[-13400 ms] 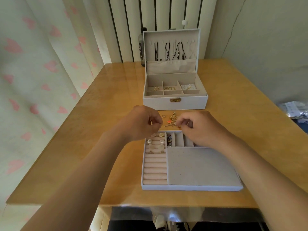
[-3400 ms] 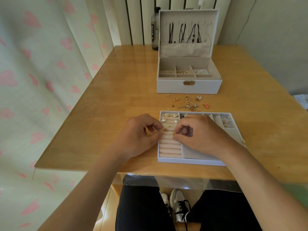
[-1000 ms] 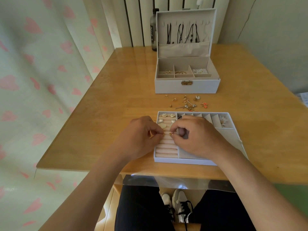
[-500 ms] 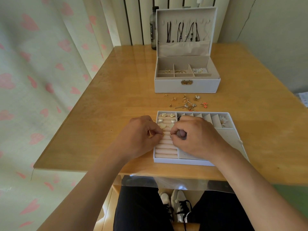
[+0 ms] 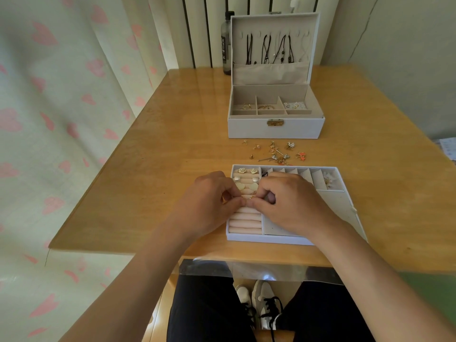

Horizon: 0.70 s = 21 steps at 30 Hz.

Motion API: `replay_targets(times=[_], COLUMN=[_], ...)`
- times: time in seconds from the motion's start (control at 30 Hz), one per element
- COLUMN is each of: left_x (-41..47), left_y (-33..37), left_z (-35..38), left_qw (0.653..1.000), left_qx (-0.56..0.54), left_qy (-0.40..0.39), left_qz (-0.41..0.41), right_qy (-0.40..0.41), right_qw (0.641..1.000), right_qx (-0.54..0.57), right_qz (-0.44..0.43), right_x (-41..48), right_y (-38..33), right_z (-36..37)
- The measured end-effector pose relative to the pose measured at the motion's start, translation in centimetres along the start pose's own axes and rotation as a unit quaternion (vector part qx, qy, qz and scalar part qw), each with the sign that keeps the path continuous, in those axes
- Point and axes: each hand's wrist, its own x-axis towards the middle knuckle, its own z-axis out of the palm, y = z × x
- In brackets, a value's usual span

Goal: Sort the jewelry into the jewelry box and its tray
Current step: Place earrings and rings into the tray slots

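Left hand (image 5: 207, 201): curled fingers pinch small gold earring (image 5: 251, 197) over pink padded rolls (image 5: 244, 222) of white divided tray (image 5: 271, 239); pale earring pairs (image 5: 239, 186) already seated there. Right hand (image 5: 293, 203) pinches same earring. Loose gold pieces (image 5: 274, 151) beyond tray unsorted; open white jewelry box (image 5: 274, 129) partly filled. Judged mid-task.

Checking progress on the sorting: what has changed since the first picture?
Both hands moved from the loose pile toward the person, onto the ring rolls of the tray; the left hand and right hand now pinch small gold pieces there. The jewelry box stays open, the pile still beside it.
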Motion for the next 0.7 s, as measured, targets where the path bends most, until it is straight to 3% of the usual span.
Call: replay_targets(times=[0.33,0.7], left_x=[-0.01,0.38], left_y=[-0.49,-0.05], left_z=[-0.44,0.20], left_qw=[0.998,0.999], left_qx=[-0.022,-0.035], left_qy=[-0.027,0.003], left_qz=[0.059,0.001], right_qy=[-0.058,-0.030], right_qw=[0.998,0.999], right_qx=[0.040,0.027], right_qz=[0.007,0.028], right_x=[0.16,0.28], right_y=[0.27,-0.05], right_z=[-0.81,-0.35])
